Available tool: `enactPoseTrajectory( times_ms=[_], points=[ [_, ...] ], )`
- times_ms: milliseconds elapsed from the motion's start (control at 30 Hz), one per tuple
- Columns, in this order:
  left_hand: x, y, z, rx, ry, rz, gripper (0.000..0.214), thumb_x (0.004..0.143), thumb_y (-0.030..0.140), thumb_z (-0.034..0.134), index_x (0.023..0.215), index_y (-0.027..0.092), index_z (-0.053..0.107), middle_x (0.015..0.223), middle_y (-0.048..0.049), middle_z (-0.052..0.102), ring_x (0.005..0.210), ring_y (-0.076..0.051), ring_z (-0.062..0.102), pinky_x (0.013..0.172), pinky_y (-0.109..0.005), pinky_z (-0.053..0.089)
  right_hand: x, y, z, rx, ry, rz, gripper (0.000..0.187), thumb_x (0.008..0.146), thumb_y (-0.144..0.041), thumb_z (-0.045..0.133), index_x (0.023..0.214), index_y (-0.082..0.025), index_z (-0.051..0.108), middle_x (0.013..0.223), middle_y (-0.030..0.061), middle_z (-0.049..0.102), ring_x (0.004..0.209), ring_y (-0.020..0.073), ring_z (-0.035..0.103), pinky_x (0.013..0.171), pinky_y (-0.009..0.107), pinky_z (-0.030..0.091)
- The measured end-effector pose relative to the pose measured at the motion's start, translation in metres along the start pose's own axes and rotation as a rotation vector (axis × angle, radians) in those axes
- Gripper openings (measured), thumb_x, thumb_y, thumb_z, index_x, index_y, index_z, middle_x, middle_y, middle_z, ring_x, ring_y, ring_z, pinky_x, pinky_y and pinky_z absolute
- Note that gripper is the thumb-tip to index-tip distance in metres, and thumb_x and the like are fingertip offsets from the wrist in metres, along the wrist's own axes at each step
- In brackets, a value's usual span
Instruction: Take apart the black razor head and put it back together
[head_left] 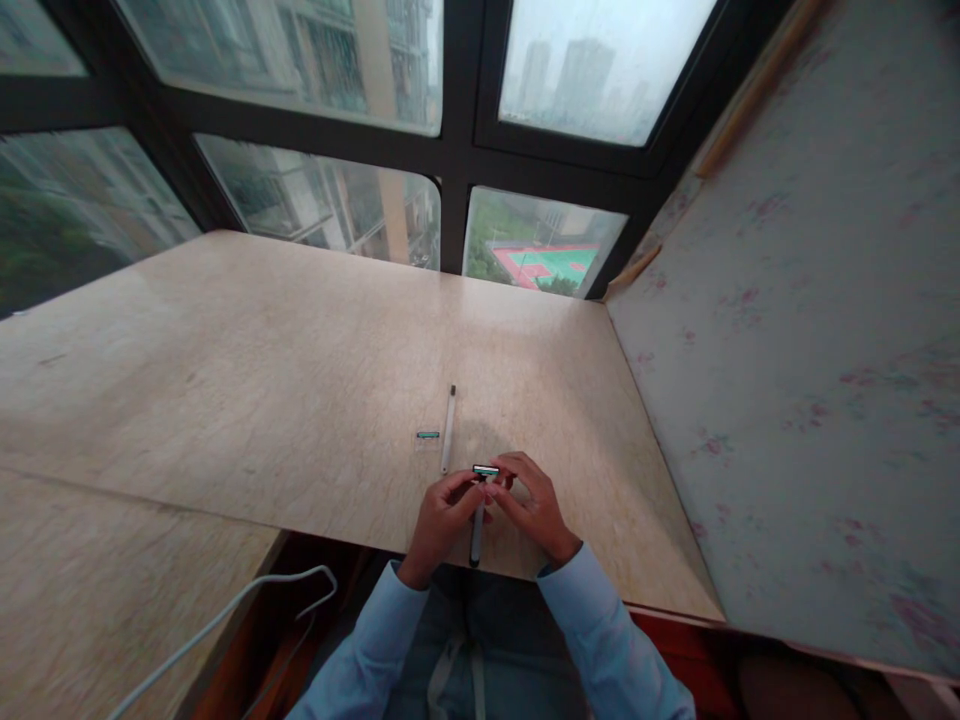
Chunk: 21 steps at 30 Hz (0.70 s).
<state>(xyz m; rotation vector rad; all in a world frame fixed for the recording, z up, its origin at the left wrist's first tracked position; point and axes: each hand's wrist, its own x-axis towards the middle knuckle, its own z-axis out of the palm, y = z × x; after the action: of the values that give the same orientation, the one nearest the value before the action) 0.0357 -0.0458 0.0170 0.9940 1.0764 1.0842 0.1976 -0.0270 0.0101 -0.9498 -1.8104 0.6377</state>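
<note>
Two hands meet above the near edge of the surface (300,350) in the head view, both pinching a razor (475,535), its blade head (486,470) toward the far edge. The left hand (444,515) and the right hand (534,508) grip around the neck; whether the head sits fully home is too small to tell. Best practice: keep fingertips off the blades, steady the neck, push squarely. Beyond lie a spare handle (448,430) and a clear case (427,446).
</note>
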Motion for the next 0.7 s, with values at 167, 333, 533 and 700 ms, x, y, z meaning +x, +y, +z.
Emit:
enactPoseTrajectory(
  times_ms=[167, 333, 533, 700],
  points=[
    [-0.0009, -0.0025, 0.0022, 0.042, 0.028, 0.029, 0.027, 0.075, 0.038, 0.071, 0.092, 0.016, 0.071, 0.073, -0.0035, 0.072, 0.054, -0.017, 0.065, 0.054, -0.027, 0.054, 0.0002, 0.0005, -0.0002, -0.006, -0.002, -0.014, 0.021, 0.092, -0.032, 0.059, 0.108, -0.022, 0.068, 0.093, 0.0073, 0.068, 0.076, 0.0169, 0.063, 0.068, 0.031, 0.055],
    [0.0, -0.0066, 0.002, 0.03, 0.046, 0.015, 0.028, 0.073, 0.038, 0.072, 0.09, 0.016, 0.068, 0.07, -0.0022, 0.069, 0.053, -0.015, 0.063, 0.051, -0.026, 0.053, 0.0008, 0.0014, -0.002, -0.062, 0.015, -0.013, 0.021, 0.093, -0.033, 0.058, 0.104, -0.023, 0.072, 0.095, 0.0076, 0.071, 0.082, 0.0184, 0.067, 0.072, 0.032, 0.057],
    [-0.0007, -0.0082, 0.0015, 0.046, 0.077, 0.02, 0.026, 0.073, 0.036, 0.074, 0.086, 0.015, 0.065, 0.065, 0.0008, 0.065, 0.05, -0.013, 0.06, 0.049, -0.023, 0.048, -0.0017, 0.0062, -0.0024, -0.156, -0.028, -0.089, 0.025, 0.095, -0.03, 0.055, 0.113, -0.023, 0.071, 0.099, 0.0088, 0.073, 0.09, 0.0195, 0.069, 0.078, 0.033, 0.059],
    [-0.0015, -0.0084, 0.0027, 0.064, 0.131, 0.049, 0.026, 0.069, 0.036, 0.075, 0.084, 0.016, 0.066, 0.061, 0.0028, 0.061, 0.049, -0.011, 0.057, 0.048, -0.021, 0.047, -0.0044, 0.0079, -0.0028, -0.215, -0.057, -0.092, 0.028, 0.097, -0.028, 0.049, 0.116, -0.023, 0.069, 0.105, 0.0089, 0.074, 0.096, 0.0203, 0.07, 0.083, 0.035, 0.059]
  ],
)
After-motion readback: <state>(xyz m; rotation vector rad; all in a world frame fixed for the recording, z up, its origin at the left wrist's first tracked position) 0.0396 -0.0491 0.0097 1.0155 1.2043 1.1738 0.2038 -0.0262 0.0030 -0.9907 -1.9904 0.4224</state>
